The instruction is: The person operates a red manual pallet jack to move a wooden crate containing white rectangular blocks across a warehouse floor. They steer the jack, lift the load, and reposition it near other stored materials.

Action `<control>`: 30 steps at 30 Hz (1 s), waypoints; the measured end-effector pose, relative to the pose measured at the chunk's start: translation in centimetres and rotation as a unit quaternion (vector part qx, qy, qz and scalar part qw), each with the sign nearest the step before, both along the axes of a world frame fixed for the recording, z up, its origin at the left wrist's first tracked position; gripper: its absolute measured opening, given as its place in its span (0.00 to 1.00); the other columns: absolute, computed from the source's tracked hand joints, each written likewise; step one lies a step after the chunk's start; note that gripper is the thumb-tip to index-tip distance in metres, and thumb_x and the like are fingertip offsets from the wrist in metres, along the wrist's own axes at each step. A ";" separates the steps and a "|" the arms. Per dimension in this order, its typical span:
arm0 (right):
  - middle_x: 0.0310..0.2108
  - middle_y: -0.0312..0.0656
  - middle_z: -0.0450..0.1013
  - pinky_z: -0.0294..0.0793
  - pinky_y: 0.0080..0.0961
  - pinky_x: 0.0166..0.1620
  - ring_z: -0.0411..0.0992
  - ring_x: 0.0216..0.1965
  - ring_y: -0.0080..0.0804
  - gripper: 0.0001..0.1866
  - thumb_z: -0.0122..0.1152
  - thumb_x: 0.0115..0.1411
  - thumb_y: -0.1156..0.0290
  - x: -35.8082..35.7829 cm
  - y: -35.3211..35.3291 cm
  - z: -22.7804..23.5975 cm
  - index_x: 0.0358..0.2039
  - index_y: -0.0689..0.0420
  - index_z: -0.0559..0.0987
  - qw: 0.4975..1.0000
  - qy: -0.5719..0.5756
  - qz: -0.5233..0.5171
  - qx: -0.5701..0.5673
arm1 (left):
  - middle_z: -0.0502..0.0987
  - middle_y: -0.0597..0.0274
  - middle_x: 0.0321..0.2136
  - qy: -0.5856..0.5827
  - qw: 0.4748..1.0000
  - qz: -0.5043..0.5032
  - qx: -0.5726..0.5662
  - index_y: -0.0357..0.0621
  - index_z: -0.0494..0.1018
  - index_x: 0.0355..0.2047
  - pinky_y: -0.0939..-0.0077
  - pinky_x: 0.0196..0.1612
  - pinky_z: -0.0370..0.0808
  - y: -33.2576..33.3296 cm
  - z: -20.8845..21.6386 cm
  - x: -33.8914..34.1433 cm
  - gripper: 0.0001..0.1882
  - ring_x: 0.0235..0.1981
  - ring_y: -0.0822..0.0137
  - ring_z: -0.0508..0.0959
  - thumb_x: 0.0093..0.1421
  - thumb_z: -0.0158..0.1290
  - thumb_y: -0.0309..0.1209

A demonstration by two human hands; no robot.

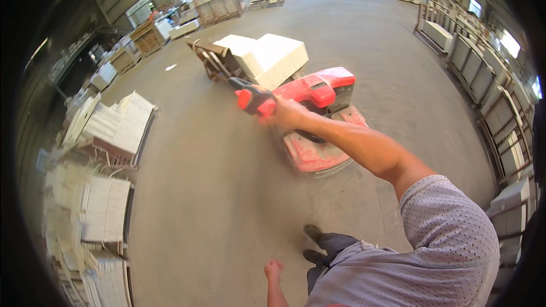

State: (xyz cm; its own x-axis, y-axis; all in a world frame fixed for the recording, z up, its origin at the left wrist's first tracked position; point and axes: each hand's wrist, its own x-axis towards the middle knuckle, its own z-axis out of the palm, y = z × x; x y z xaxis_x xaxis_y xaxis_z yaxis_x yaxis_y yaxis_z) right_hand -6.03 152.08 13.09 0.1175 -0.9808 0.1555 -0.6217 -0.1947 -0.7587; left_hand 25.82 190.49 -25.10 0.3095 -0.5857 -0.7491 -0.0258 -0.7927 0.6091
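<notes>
One right hand [284, 113] clamped on a red-and-black handle [254, 99], left hand [273, 269] hanging low, its grip unclear

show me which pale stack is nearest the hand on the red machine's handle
The pale stack just beyond the red machine is closest to the right hand; the other stacks stand farther off, toward the sides and back.

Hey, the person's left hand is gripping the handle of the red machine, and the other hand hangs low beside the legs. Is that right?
Not quite: in the head view, it is the right hand that grips the handle of the red machine; the other, the left hand, hangs low beside the legs.
</notes>
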 end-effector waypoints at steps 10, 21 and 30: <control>0.41 0.47 0.79 0.74 0.35 0.44 0.78 0.39 0.43 0.46 0.70 0.51 0.58 -8.3 15.5 5.6 0.69 0.40 0.58 0.979 0.095 0.056 0.171 | 0.78 0.57 0.23 -0.015 0.979 0.109 0.171 0.37 0.77 0.31 0.65 0.24 0.76 29.5 -3.8 -9.5 0.12 0.22 0.63 0.78 0.63 0.47 0.31; 0.26 0.45 0.76 0.73 0.38 0.37 0.76 0.30 0.41 0.32 0.69 0.49 0.40 -31.6 22.6 1.6 0.32 0.62 0.77 0.940 0.211 0.253 0.091 | 0.79 0.55 0.24 0.013 0.984 0.160 0.076 0.37 0.77 0.31 0.65 0.24 0.77 33.2 -2.9 -27.6 0.12 0.22 0.61 0.79 0.62 0.47 0.32; 0.23 0.45 0.75 0.72 0.39 0.34 0.75 0.28 0.42 0.31 0.70 0.49 0.42 -46.2 19.5 5.0 0.30 0.63 0.77 0.918 0.245 0.307 0.059 | 0.80 0.53 0.26 0.026 0.983 0.169 0.069 0.36 0.76 0.31 0.65 0.24 0.78 37.8 -1.0 -39.3 0.13 0.21 0.59 0.79 0.62 0.47 0.33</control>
State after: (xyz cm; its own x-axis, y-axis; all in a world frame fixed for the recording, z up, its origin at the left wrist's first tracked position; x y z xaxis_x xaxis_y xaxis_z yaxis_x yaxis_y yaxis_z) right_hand -52.28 171.59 18.12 0.6807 -0.7135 -0.1660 -0.6945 -0.5563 -0.4563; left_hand -13.47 228.30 -26.06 0.4275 -0.3473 -0.8347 0.2820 -0.8260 0.4881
